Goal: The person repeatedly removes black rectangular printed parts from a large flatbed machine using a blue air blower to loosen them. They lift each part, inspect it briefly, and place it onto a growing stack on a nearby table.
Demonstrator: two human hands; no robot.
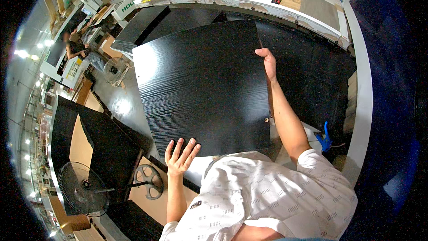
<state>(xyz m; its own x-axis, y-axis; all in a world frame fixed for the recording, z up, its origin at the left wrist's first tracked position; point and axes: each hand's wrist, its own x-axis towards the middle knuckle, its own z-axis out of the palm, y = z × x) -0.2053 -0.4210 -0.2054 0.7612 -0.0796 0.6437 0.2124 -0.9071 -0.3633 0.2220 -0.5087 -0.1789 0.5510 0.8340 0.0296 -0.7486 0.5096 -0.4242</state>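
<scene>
A large black wood-grain panel is held up in front of me, glare on its far left corner. My right hand grips its right edge near the far corner, thumb over the face and fingers hidden behind. At the near edge, my left hand lays its slightly spread fingers over the face; its thumb is out of sight, apparently under the edge. A small round brass-coloured fitting shows on the panel's right edge.
Black panels lie beyond, beside a dark work surface. A bench with tools and papers runs along the back. A blue tool is at right. A black fan stands lower left; another person is far left.
</scene>
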